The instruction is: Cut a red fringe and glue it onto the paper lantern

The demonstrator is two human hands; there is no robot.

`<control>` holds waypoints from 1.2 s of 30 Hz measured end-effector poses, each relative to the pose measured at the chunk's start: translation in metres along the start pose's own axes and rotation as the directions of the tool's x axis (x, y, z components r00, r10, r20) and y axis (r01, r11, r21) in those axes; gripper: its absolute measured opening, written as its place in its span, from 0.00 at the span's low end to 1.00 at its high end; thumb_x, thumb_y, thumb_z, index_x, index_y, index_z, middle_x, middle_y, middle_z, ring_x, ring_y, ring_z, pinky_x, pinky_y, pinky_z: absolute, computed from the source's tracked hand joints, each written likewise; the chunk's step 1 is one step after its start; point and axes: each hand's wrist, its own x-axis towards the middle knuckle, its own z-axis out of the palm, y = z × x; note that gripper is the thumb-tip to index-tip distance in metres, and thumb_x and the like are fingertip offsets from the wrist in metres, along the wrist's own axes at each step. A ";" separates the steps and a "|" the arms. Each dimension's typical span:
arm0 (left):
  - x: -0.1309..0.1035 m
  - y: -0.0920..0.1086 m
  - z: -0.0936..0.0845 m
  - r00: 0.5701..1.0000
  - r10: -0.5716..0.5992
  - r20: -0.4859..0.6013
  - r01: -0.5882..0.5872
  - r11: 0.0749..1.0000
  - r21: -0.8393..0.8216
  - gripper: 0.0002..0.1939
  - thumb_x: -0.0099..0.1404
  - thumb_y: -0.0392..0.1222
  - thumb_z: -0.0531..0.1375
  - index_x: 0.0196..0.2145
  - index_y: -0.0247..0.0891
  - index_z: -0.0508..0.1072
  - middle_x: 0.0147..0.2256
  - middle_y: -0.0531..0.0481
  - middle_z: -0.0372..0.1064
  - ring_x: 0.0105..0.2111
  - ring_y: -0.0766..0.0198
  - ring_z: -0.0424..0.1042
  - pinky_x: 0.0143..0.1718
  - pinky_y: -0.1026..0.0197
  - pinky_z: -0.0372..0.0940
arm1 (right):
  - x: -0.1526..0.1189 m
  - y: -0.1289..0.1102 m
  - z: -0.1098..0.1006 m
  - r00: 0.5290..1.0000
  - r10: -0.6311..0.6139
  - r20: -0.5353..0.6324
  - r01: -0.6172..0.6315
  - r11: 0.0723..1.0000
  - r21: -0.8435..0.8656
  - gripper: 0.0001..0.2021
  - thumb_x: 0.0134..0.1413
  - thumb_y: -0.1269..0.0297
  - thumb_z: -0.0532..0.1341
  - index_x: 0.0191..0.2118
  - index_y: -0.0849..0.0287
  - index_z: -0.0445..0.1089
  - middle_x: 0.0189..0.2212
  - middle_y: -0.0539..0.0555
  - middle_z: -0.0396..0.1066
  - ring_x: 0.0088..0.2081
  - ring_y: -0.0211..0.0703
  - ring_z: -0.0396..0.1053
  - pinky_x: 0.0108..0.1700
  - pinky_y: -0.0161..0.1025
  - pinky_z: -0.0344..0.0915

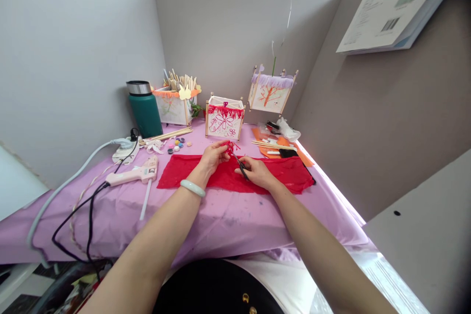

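Note:
My left hand (215, 156) pinches a small bunch of red fringe (231, 147) above a long red cloth (180, 170). Small dark-handled scissors (243, 170) are in my right hand (255, 171), their blades pointing up and left at the fringe. The red cloth lies spread across the purple-covered table (221, 211) beneath both hands. Just behind them stands a white lantern (224, 120) with red fringe and a drawn flower. Whether the blades touch the fringe is too small to tell.
A glue gun (136, 174), power strip (126, 152) and cables lie left. Behind are a green bottle (144, 110), a stick-filled box (174, 108) and small round pieces (177, 144). A second lantern (271, 94) hangs at back right, above sticks (274, 145) and orange material (305, 158).

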 end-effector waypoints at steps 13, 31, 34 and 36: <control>0.001 0.001 0.000 1.000 0.002 -0.018 -0.003 1.000 -0.029 0.16 0.55 0.29 0.59 0.43 0.31 0.71 0.32 0.45 0.74 0.17 0.72 0.67 0.21 0.66 0.64 | 0.001 0.002 0.001 1.000 0.018 0.006 -0.018 1.000 0.001 0.19 0.49 0.47 0.59 0.41 0.58 0.66 0.21 0.47 0.66 0.22 0.37 0.62 0.27 0.33 0.55; 0.003 0.005 -0.003 0.995 0.010 -0.097 -0.020 0.994 -0.109 0.18 0.54 0.29 0.59 0.44 0.32 0.71 0.33 0.46 0.75 0.17 0.73 0.67 0.23 0.67 0.65 | -0.001 -0.006 -0.003 1.000 0.014 0.012 -0.014 1.000 0.008 0.20 0.49 0.47 0.60 0.41 0.58 0.67 0.20 0.46 0.64 0.23 0.36 0.60 0.26 0.32 0.53; 0.004 0.005 -0.004 0.996 0.005 -0.088 -0.017 0.990 -0.138 0.17 0.54 0.29 0.59 0.44 0.33 0.71 0.32 0.47 0.75 0.17 0.73 0.67 0.23 0.67 0.65 | -0.002 -0.007 -0.004 1.000 0.018 0.015 -0.018 1.000 0.006 0.19 0.48 0.47 0.60 0.40 0.58 0.67 0.20 0.46 0.63 0.23 0.36 0.59 0.26 0.32 0.52; 0.004 0.005 -0.004 0.997 -0.001 -0.077 -0.011 0.989 -0.149 0.16 0.55 0.29 0.59 0.43 0.33 0.71 0.33 0.47 0.75 0.17 0.73 0.67 0.23 0.67 0.65 | -0.002 -0.008 -0.004 1.000 0.016 0.017 -0.016 1.000 0.007 0.19 0.48 0.47 0.60 0.40 0.58 0.67 0.20 0.46 0.63 0.23 0.36 0.59 0.26 0.32 0.52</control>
